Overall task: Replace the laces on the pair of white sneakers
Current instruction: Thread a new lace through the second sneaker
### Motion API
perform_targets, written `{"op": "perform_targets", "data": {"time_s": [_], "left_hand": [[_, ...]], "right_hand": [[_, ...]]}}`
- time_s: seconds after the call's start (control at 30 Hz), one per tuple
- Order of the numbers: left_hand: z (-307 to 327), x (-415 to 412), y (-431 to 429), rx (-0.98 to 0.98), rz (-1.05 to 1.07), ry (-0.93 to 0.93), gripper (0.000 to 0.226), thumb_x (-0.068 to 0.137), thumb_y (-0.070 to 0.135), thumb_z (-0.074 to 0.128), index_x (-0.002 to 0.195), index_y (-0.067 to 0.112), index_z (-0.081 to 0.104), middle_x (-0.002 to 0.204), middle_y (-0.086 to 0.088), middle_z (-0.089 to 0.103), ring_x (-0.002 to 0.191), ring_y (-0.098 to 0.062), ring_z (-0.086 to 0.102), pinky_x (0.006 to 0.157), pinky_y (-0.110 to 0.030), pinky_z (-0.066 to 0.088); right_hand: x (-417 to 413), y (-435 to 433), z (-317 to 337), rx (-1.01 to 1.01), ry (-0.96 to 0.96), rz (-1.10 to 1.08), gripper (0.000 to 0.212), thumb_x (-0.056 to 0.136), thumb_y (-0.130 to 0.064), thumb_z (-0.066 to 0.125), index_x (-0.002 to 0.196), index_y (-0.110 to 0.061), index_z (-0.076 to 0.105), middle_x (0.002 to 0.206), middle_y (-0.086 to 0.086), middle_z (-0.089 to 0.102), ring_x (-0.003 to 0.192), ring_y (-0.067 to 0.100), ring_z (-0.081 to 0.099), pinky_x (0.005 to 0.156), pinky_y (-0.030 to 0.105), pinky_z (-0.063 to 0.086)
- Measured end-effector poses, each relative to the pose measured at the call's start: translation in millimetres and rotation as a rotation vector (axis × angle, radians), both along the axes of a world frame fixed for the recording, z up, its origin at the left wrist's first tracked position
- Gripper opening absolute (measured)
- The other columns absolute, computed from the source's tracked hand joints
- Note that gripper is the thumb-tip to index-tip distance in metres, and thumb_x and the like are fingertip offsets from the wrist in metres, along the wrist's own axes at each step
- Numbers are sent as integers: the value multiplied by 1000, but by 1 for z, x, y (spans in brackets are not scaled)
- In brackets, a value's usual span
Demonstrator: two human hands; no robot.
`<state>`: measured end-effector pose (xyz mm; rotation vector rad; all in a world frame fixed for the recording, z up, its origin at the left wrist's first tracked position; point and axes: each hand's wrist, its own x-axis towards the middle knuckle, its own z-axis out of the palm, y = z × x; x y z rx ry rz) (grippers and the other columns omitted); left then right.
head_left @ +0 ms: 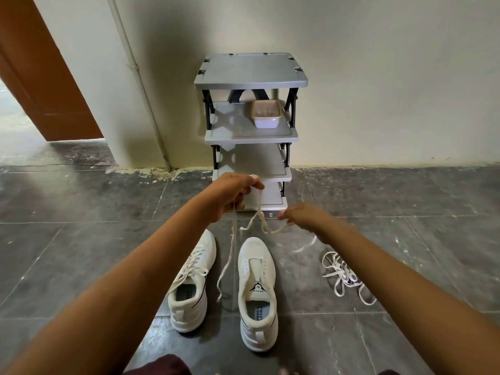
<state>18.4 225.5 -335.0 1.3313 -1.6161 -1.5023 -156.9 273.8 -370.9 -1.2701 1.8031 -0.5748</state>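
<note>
Two white sneakers stand side by side on the dark tiled floor. The left sneaker [191, 282] is laced. The right sneaker [257, 290] has no lace, and its tongue lies bare. I hold one cream lace [230, 255] in the air above the shoes. My left hand [234, 193] pinches it high up, with one end hanging down between the sneakers. My right hand [300, 215] grips another part of the same lace lower and to the right; it is motion-blurred. A loop of the lace sags between my hands.
A tangled pile of white laces [344, 274] lies on the floor right of the shoes. A small grey shelf rack [250, 77] stands against the wall ahead, with a white tub [266, 115] on its second shelf. An orange door [40, 71] opens at far left.
</note>
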Motion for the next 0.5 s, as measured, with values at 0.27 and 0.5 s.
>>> {"op": "perform_targets", "data": {"time_s": [0.27,0.5], "left_hand": [[5,-10,7,-36,-113,2,29,96,31,47,84,19,71,68,2,38,59,-11,34,47,-18,35],[9,-10,10,-21,-119,35,28,96,30,46,87,17,69,65,4,35,57,-9,32,49,-19,34]], "right_hand": [[12,0,0,146,-71,144,23,87,-43,58,102,-26,62,103,-3,54,88,13,45,68,28,33],[21,1,-8,39,-124,101,36,78,-32,73,106,-10,68,105,5,60,96,15,48,82,30,35]]}}
